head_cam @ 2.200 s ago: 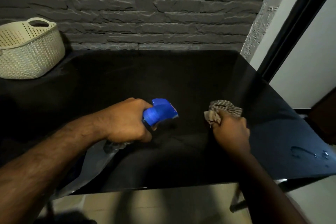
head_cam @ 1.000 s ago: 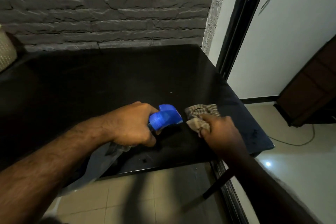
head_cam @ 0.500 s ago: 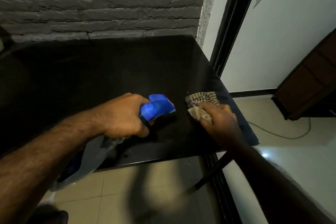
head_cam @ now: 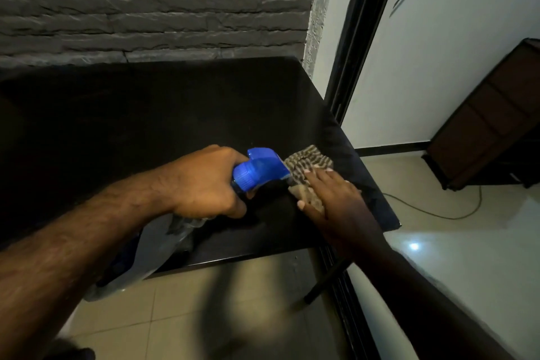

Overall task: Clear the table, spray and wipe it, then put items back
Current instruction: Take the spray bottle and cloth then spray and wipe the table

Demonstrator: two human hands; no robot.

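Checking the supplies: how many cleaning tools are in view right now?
2. The spray bottle is gripped by the left hand over the table; the striped cloth lies under the right hand near the right edge. Others may be out of frame.

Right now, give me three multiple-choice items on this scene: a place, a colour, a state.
1. The striped cloth lies where on the black table? A. by its right edge B. its middle C. far-left corner
2. The head of the spray bottle is: A. red B. blue C. white
3. The right hand on the cloth: A. clenches it B. presses it with straight fingers C. hovers clear
Answers: 1 A, the cloth sits beside the right edge; 2 B, the head is plainly blue; 3 B, fingers lie flat on it.
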